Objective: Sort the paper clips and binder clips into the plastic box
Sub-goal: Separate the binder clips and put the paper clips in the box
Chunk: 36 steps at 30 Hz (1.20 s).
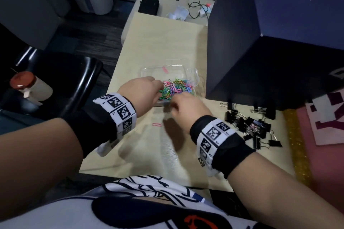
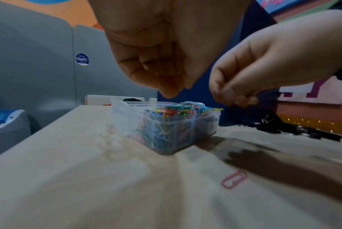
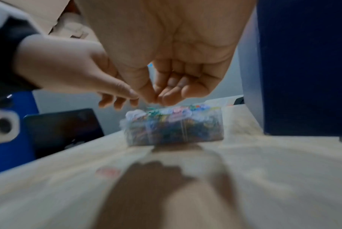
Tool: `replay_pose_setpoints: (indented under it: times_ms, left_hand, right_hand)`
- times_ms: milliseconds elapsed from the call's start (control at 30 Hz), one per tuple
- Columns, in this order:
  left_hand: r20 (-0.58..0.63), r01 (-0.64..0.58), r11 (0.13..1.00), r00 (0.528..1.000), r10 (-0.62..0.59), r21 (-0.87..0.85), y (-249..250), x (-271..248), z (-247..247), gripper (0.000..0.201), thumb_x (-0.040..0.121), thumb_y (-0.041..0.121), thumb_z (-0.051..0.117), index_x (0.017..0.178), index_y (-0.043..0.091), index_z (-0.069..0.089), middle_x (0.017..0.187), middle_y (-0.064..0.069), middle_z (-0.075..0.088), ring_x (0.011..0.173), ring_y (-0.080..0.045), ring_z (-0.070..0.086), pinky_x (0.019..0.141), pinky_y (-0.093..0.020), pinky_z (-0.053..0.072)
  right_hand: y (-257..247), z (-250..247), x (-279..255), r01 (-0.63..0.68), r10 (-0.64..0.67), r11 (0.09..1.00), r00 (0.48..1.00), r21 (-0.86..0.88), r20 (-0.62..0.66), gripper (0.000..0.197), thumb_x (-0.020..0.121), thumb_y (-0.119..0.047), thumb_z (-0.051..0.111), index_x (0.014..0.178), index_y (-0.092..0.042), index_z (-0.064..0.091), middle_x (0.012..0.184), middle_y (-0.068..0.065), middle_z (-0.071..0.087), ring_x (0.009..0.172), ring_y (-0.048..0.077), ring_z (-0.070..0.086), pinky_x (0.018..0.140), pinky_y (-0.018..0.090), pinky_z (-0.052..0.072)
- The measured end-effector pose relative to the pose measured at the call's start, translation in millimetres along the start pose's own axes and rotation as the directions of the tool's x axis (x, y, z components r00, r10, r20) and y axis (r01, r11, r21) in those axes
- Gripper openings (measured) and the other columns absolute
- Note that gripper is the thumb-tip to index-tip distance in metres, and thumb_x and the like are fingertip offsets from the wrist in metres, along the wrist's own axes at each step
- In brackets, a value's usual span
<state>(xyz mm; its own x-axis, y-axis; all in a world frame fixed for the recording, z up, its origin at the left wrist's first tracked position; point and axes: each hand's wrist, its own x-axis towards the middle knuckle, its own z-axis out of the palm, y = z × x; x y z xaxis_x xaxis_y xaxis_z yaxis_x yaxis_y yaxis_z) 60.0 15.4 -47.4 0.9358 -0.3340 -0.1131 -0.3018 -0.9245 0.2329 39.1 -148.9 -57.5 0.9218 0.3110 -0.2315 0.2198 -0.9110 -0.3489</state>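
Note:
A clear plastic box (image 1: 193,78) stands mid-table, its near compartment heaped with coloured paper clips (image 1: 176,87). One pink clip (image 1: 165,69) lies in the far compartment. My left hand (image 1: 143,91) hovers over the box's near left corner; in the left wrist view its fingers (image 2: 170,91) are bunched, pointing down just above the rim (image 2: 209,114), with nothing visible between them. My right hand (image 1: 184,106) is at the box's near edge, blurred, with its thumb meeting its curled fingers (image 3: 166,97) and no clip visible. A loose pink clip (image 1: 157,125) lies on the table. Black binder clips (image 1: 251,126) are piled to the right.
A tall dark blue box (image 1: 260,52) stands right of the plastic box. A black pouch (image 1: 149,5) and cables (image 1: 197,8) lie at the far end of the table (image 1: 167,154). A black chair (image 1: 74,83) and a bottle (image 1: 29,87) are on the left.

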Motion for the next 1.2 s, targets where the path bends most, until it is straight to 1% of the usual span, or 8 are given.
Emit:
replay_pose_setpoints:
  times_ms: [167, 300, 533, 633, 767, 933, 1033, 1200]
  left_hand:
    - [0.009, 0.079, 0.996, 0.997, -0.079, -0.033, -4.5, -1.9, 0.9, 0.019, 0.094, 0.029, 0.051, 0.106, 0.017, 0.059, 0.107, -0.009, 0.062, 0.098, -0.031, 0.059, 0.08, -0.036, 0.046]
    - [0.023, 0.091, 0.996, 0.996, -0.091, 0.003, -9.6, 3.0, -2.8, 0.021, 0.097, 0.026, 0.047, 0.107, 0.016, 0.062, 0.105, -0.01, 0.063, 0.097, -0.031, 0.059, 0.078, -0.035, 0.044]
    - [-0.018, 0.267, 0.961, 0.963, -0.269, -0.075, -19.9, -2.4, 7.6, 0.037, 0.089, 0.03, 0.058, 0.122, 0.018, 0.049, 0.12, -0.011, 0.045, 0.099, -0.032, 0.055, 0.079, -0.042, 0.05]
    - [0.012, 0.348, 0.927, 0.937, -0.349, -0.142, -20.4, -2.3, 9.3, 0.051, 0.086, 0.031, 0.061, 0.131, 0.017, 0.039, 0.127, -0.013, 0.041, 0.101, -0.034, 0.055, 0.083, -0.043, 0.049]
    - [0.072, 0.381, 0.909, 0.925, -0.374, -0.168, -15.2, 0.1, 8.0, 0.052, 0.092, 0.025, 0.054, 0.138, 0.016, 0.032, 0.133, -0.013, 0.043, 0.108, -0.035, 0.055, 0.082, -0.038, 0.043]
    - [0.083, 0.348, 0.925, 0.937, -0.339, -0.152, -19.8, -0.6, 8.5, 0.053, 0.091, 0.024, 0.055, 0.138, 0.017, 0.031, 0.131, -0.012, 0.046, 0.108, -0.032, 0.056, 0.083, -0.038, 0.044]
    - [0.09, 0.315, 0.937, 0.948, -0.304, -0.15, -24.6, -1.6, 10.4, 0.051, 0.09, 0.022, 0.055, 0.136, 0.019, 0.033, 0.131, -0.009, 0.048, 0.105, -0.03, 0.058, 0.083, -0.038, 0.047]
    - [0.173, 0.199, 0.965, 0.97, -0.169, -0.17, -35.0, -3.5, 8.5, 0.052, 0.087, 0.017, 0.058, 0.133, 0.024, 0.035, 0.128, 0.0, 0.053, 0.095, -0.019, 0.062, 0.085, -0.035, 0.049]
  right_hand:
    - [-7.1, 39.4, -11.8, 0.275, -0.247, 0.955, 0.944, -0.109, 0.221, 0.034, 0.094, -0.028, 0.048, 0.127, -0.027, 0.057, 0.124, 0.007, 0.05, 0.116, 0.03, 0.047, 0.094, 0.038, 0.045]
    - [-3.5, 42.7, -12.8, 0.32, -0.277, 0.922, 0.938, -0.218, 0.208, 0.033, 0.096, -0.019, 0.044, 0.127, -0.018, 0.057, 0.122, 0.007, 0.051, 0.116, 0.029, 0.045, 0.091, 0.036, 0.042]
    - [7.2, 31.5, -9.1, 0.041, -0.004, 0.977, 0.985, -0.208, 0.173, 0.029, 0.093, -0.016, 0.044, 0.119, -0.013, 0.057, 0.119, 0.008, 0.054, 0.114, 0.029, 0.052, 0.09, 0.036, 0.044]
    - [10.2, 29.0, -7.7, -0.094, 0.139, 0.975, 0.965, -0.199, 0.222, 0.032, 0.093, -0.019, 0.041, 0.12, -0.011, 0.055, 0.121, 0.01, 0.053, 0.113, 0.03, 0.053, 0.09, 0.037, 0.043]
    - [11.6, 20.8, -9.7, -0.119, 0.18, 0.968, 0.942, -0.222, 0.283, 0.033, 0.092, -0.024, 0.042, 0.12, -0.009, 0.054, 0.121, 0.012, 0.054, 0.111, 0.031, 0.055, 0.088, 0.037, 0.044]
    - [7.8, -13.1, -8.3, -0.145, 0.144, 0.989, 0.989, 0.021, 0.032, 0.009, 0.088, -0.024, 0.051, 0.09, -0.019, 0.057, 0.097, 0.002, 0.061, 0.085, 0.024, 0.058, 0.075, 0.032, 0.049]
    - [4.8, -21.6, -1.3, -0.115, 0.125, 0.986, 0.989, 0.119, -0.082, 0.009, 0.089, -0.024, 0.052, 0.09, -0.02, 0.061, 0.094, 0.001, 0.063, 0.087, 0.023, 0.06, 0.077, 0.036, 0.052]
    - [5.8, -24.7, 6.0, -0.101, 0.109, 0.992, 0.99, 0.079, -0.091, 0.016, 0.093, -0.024, 0.049, 0.096, -0.021, 0.064, 0.102, 0.003, 0.064, 0.092, 0.026, 0.06, 0.08, 0.035, 0.05]
